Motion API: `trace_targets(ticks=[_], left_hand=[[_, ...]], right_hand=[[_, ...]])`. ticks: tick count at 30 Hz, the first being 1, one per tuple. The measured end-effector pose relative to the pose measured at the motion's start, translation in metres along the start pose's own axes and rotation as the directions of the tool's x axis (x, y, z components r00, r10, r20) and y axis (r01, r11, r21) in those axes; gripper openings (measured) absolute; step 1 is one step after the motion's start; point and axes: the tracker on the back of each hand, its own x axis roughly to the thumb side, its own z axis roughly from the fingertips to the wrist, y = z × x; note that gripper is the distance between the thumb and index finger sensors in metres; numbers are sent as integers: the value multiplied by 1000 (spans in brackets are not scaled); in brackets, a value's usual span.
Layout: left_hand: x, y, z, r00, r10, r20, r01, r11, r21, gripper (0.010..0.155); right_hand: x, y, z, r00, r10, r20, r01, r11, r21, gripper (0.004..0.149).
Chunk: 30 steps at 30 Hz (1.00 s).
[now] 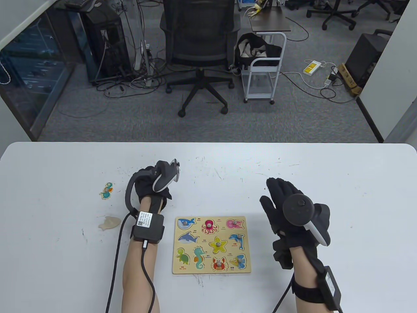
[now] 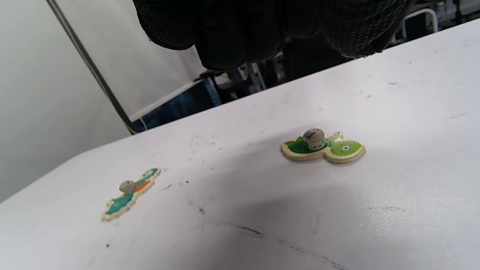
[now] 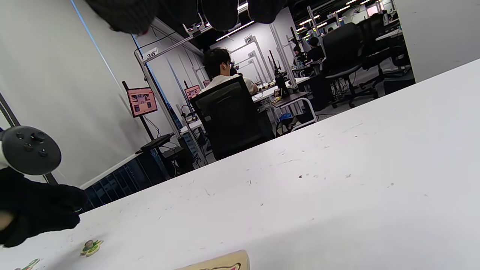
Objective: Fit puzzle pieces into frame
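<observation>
The wooden puzzle frame [image 1: 211,271] lies flat at the table's front centre, and its corner shows in the right wrist view [image 3: 221,264]. A green turtle piece [image 2: 322,148] with a knob lies on the table below my left hand [image 2: 243,33]; the hand's fingers are curled and hold nothing. In the table view my left hand [image 1: 153,182] hides the turtle. A teal seahorse piece [image 1: 107,190] lies to its left. My right hand [image 1: 277,192] hovers right of the frame with straight fingers, empty.
A plain pale fish-shaped piece [image 1: 109,223] lies near my left forearm. Several sea-animal pieces with knobs sit in the frame. Beyond the table's far edge stand an office chair [image 1: 198,42] and a white cart [image 1: 264,71].
</observation>
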Motion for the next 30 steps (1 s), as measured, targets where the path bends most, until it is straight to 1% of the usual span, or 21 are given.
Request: trace_targets(ticks=[3,6,12,13,17,24,27,30], left_hand=[[4,-12,-10,1000,17,-6,-17,999,-30,65],[9,-26,-22,1000,3,-17,-3,999,-37,61],[15,-41,-32,1000,0,-1,0,999,-49,54],[17,-42,-32,1000,-17,-3,17,999,-35,53],[23,-44,-33,996,-86,5,86,996,-5,49],[26,-46,-36,994,-108,5,108,994,36,45],[22,-40,-34,998,-69,-2,69,996,52,45],[16,-26,-26,1000,-21,22,19,996,93,45]], right_hand=[[-2,0,0,1000,-9,-3,9,1000,6,63],[-3,0,0,1000,-10,-3,10,1000,10,63],[-3,0,1,1000,-10,-1,10,1000,13,63],[-3,0,0,1000,-12,-2,12,1000,14,63],[-5,1,0,1000,-17,-11,18,1000,19,62],[-4,3,-1,1000,-7,-12,8,1000,25,62],[-4,3,-1,1000,-10,-10,10,1000,25,62],[-4,3,0,1000,-10,-10,10,1000,24,62]])
